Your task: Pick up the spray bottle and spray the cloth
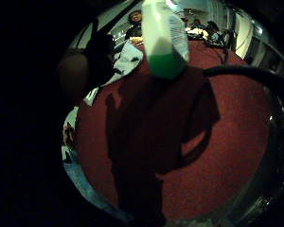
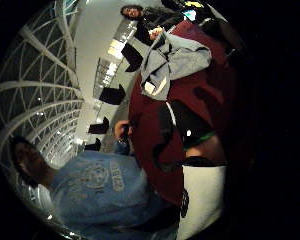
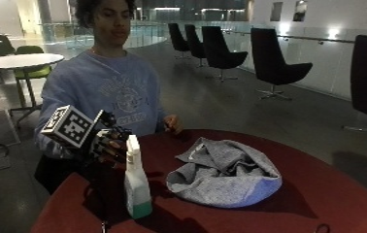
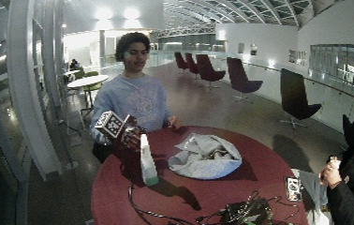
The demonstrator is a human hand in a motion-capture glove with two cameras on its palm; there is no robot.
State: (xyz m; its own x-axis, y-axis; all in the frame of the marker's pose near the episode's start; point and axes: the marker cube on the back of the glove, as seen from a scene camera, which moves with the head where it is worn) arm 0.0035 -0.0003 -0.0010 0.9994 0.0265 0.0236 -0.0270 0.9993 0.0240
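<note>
Dark red covers the round worktop point(image 3: 312, 194), at which a person in a light blue sweatshirt point(image 3: 115, 92) sits. The spray bottle point(image 3: 136, 182) stands upright on the worktop near the edge at the person's right side. It is a pale, translucent bottle with a white trigger head at the top and a band of green liquid at its base. The gloved right hand point(image 3: 106, 143) hangs just behind the bottle's head, raised off the worktop. Its fingers are partly curled and spread, and they hold nothing. From the outside view it cannot be told whether the fingertips touch the trigger head.

A grey cloth point(image 3: 225, 174) lies crumpled in a loose heap near the middle of the worktop, just beside the bottle and apart from it. The bare left hand point(image 3: 173, 124) rests at the worktop's far edge, close to the person's body.

The little finger side palm view shows the bottle point(image 1: 165, 38) with its green liquid, standing on the red surface with the cloth point(image 1: 125, 61) beyond it. The thumb side palm view shows the cloth point(image 2: 172, 62) on the red worktop point(image 2: 150, 115).
</note>
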